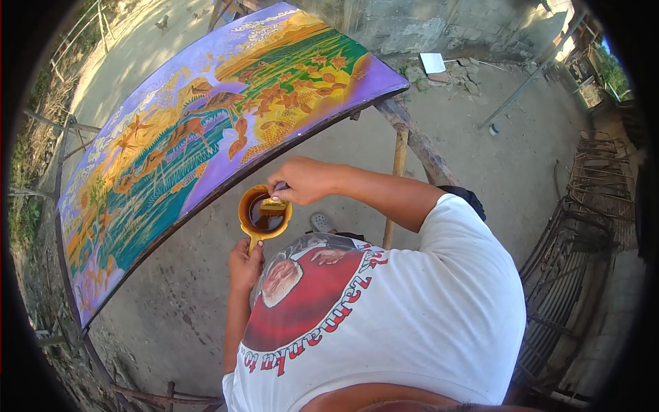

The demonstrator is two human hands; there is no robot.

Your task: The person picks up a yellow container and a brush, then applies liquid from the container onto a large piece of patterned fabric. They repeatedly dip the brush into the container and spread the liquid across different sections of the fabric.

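Observation:
My left hand [245,262] is closed round the handle of a yellow dipper [244,218], which holds dark brown liquid [263,221]. Above it, my right hand [305,180] grips a flat brush [274,205], with the wide yellowish end down inside the dipper's rim at the liquid. Part of the brush is hidden by my fingers. Just beyond both hands, a long painted cloth [223,130] is stretched on a wooden frame, covered with orange flowers, birds, green and teal bands and purple edges.
Wooden poles [400,154] prop up the frame's near right end. My shoe [321,222] shows on the grey ground below the dipper. A white sheet [432,63] lies by the block wall [446,27] among rubble. Metal and bamboo racks [583,206] line the right side.

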